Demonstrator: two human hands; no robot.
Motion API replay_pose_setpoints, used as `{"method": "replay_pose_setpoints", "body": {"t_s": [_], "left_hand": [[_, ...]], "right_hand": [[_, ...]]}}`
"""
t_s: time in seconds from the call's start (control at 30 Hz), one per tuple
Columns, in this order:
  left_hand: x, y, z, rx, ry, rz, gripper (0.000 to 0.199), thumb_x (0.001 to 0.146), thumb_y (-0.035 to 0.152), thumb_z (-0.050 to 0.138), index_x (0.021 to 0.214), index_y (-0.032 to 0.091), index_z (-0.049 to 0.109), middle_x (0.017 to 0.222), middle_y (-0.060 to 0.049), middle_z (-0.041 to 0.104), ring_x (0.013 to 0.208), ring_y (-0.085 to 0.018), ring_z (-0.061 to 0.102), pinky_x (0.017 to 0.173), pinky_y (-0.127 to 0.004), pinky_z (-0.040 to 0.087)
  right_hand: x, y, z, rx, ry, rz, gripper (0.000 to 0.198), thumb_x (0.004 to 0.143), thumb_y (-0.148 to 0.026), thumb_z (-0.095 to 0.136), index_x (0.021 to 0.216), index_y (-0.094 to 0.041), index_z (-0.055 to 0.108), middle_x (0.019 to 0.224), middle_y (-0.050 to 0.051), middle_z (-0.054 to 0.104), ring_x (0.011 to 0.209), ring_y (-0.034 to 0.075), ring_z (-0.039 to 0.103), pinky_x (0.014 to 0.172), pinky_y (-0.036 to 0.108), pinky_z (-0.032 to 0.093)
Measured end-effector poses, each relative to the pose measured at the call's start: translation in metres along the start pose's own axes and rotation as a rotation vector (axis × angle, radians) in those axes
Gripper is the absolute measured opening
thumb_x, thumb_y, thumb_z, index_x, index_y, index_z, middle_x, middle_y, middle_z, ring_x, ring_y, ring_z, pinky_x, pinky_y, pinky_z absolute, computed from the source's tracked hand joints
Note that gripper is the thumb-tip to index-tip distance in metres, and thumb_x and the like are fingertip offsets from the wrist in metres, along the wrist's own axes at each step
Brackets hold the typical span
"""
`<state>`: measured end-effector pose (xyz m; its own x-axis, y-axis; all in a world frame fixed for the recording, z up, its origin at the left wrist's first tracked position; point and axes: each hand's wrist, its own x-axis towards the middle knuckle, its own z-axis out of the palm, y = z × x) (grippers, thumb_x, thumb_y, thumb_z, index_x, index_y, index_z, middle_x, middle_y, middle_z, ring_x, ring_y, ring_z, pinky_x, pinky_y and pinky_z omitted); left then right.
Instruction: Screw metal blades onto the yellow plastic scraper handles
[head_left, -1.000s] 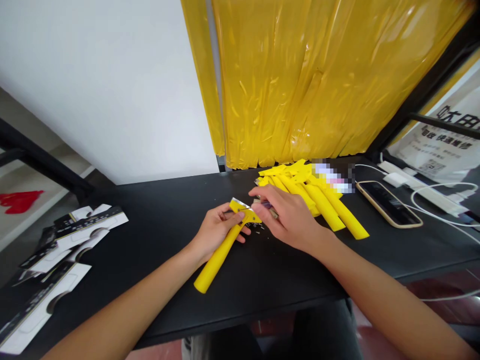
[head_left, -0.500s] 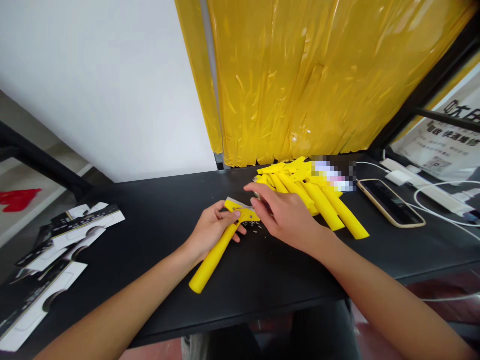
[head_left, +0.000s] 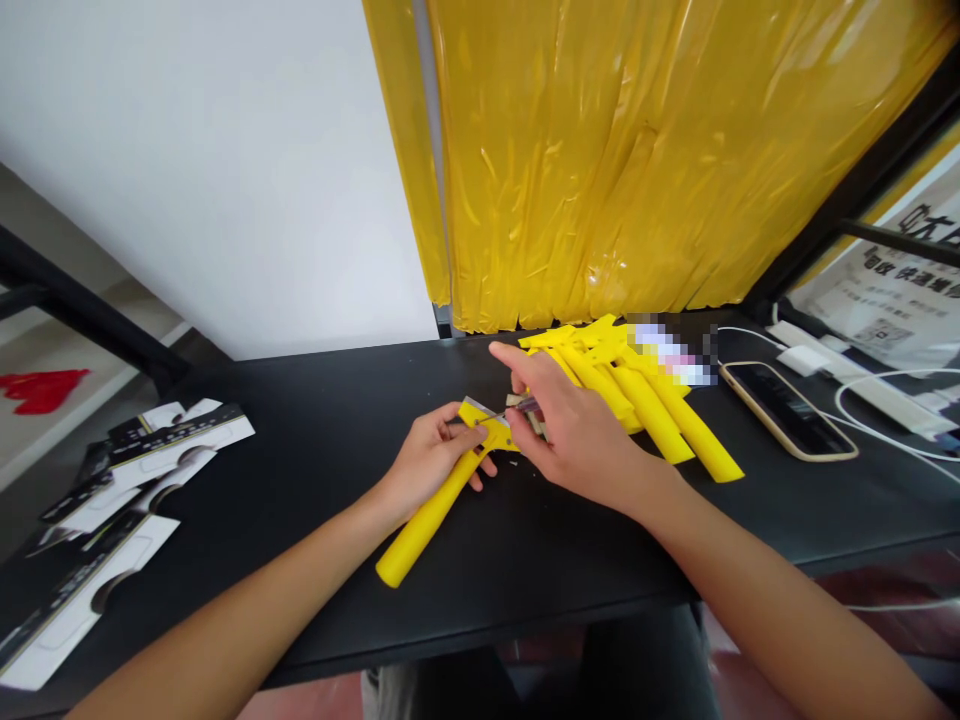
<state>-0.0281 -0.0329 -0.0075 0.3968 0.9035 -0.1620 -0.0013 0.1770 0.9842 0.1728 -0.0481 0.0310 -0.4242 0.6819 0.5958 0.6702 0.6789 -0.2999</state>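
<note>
My left hand (head_left: pixel 429 458) is closed around a yellow scraper (head_left: pixel 421 528), near its wide head, which has a pale blade edge and small screws. The scraper's handle slants down to the left over the black table. My right hand (head_left: pixel 577 422) is closed with thumb and fingers on a thin screwdriver (head_left: pixel 528 404). The screwdriver's shaft points left across the scraper head, its tip near my left thumb; whether it sits in a screw I cannot tell. A few tiny screws (head_left: pixel 514 463) lie on the table just below the head.
Beyond my right hand lies a pile of yellow scrapers (head_left: pixel 651 412). A phone (head_left: pixel 787 410), white cables and a power strip (head_left: pixel 862 375) are at the right. Black-and-white cardboard packaging (head_left: pixel 97 600) lies at the left. Yellow plastic sheeting (head_left: pixel 600 170) hangs behind the table (head_left: pixel 315 430).
My right hand has turned a little around the screwdriver, its index finger lifted slightly. The scraper has shifted slightly right in the view, as has most of the scene.
</note>
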Motion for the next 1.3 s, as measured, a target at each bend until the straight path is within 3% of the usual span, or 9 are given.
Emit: {"method": "replay_pose_setpoints", "body": {"t_s": [0.1,0.2,0.37,0.57,0.8,0.97,1.13,1.2,1.3], "left_hand": [[0.0004,-0.0012,0.0004,-0.03,0.021,-0.005,0.013,0.087,0.025,0.061,0.095,0.014,0.058,0.068,-0.007,0.07,0.055,-0.021,0.068,0.047,-0.029,0.053],[0.0012,-0.0016,0.0003,-0.079,0.045,-0.023,0.012,0.085,0.021,0.058,0.095,0.013,0.059,0.071,-0.008,0.07,0.058,-0.022,0.069,0.046,-0.028,0.052],[0.0018,-0.0024,-0.0006,-0.099,0.004,-0.001,0.015,0.085,0.022,0.061,0.097,0.014,0.059,0.075,-0.008,0.07,0.061,-0.022,0.07,0.046,-0.028,0.052],[0.0019,-0.0056,-0.0021,-0.123,0.001,0.023,0.018,0.087,0.024,0.063,0.1,0.014,0.056,0.079,-0.008,0.07,0.063,-0.021,0.07,0.047,-0.027,0.052],[0.002,-0.0045,-0.0012,-0.142,0.02,-0.017,0.019,0.085,0.022,0.064,0.099,0.014,0.054,0.079,-0.008,0.07,0.063,-0.022,0.07,0.046,-0.027,0.052],[0.0023,-0.002,-0.0019,-0.163,0.026,-0.017,0.017,0.084,0.02,0.062,0.099,0.015,0.054,0.076,-0.007,0.07,0.06,-0.02,0.069,0.046,-0.026,0.051],[0.0026,-0.0025,-0.0028,-0.147,0.008,0.019,0.017,0.085,0.02,0.063,0.099,0.017,0.054,0.079,-0.007,0.07,0.063,-0.022,0.07,0.046,-0.026,0.05],[0.0027,-0.0035,-0.0031,-0.13,-0.012,0.021,0.017,0.085,0.021,0.062,0.1,0.017,0.055,0.078,-0.007,0.07,0.064,-0.023,0.071,0.047,-0.026,0.051],[0.0025,-0.0054,-0.0033,-0.113,-0.022,0.025,0.017,0.086,0.022,0.061,0.101,0.017,0.056,0.075,-0.006,0.07,0.064,-0.022,0.071,0.048,-0.027,0.051]], "right_hand": [[-0.0005,0.0006,-0.0008,-0.033,-0.053,-0.004,0.049,0.102,-0.039,0.045,0.148,-0.02,0.039,0.112,0.01,0.07,0.087,0.021,0.069,0.067,0.031,0.051],[-0.0016,0.0024,-0.0028,-0.072,-0.101,0.028,0.035,0.105,-0.033,0.039,0.134,-0.021,0.053,0.101,0.007,0.075,0.085,0.021,0.07,0.068,0.031,0.05],[-0.0016,0.0006,-0.0045,-0.028,-0.053,-0.008,0.047,0.099,-0.02,0.041,0.146,-0.018,0.041,0.11,0.009,0.071,0.089,0.02,0.068,0.072,0.031,0.051],[-0.0016,0.0012,-0.0021,-0.073,-0.041,0.059,0.039,0.103,-0.035,0.043,0.138,-0.02,0.051,0.098,0.007,0.073,0.076,0.019,0.068,0.067,0.03,0.05],[-0.002,0.0015,-0.0024,0.01,-0.026,0.028,0.045,0.101,-0.028,0.043,0.145,-0.019,0.042,0.105,0.009,0.07,0.087,0.02,0.068,0.071,0.031,0.052],[-0.0023,0.003,-0.0003,-0.072,-0.058,0.075,0.036,0.103,-0.034,0.043,0.135,-0.021,0.053,0.092,0.005,0.073,0.07,0.019,0.068,0.064,0.031,0.05],[-0.0018,0.0012,0.0011,-0.004,-0.018,-0.036,0.043,0.1,-0.022,0.045,0.143,-0.02,0.044,0.11,0.009,0.071,0.089,0.02,0.068,0.076,0.032,0.053],[-0.0018,0.0004,0.0007,-0.003,-0.026,-0.049,0.042,0.1,-0.026,0.046,0.142,-0.02,0.045,0.111,0.01,0.07,0.092,0.021,0.068,0.077,0.032,0.053],[-0.0022,0.0012,-0.0005,-0.023,-0.025,0.017,0.036,0.102,-0.034,0.047,0.135,-0.02,0.052,0.098,0.007,0.072,0.08,0.02,0.068,0.069,0.031,0.051]]}}
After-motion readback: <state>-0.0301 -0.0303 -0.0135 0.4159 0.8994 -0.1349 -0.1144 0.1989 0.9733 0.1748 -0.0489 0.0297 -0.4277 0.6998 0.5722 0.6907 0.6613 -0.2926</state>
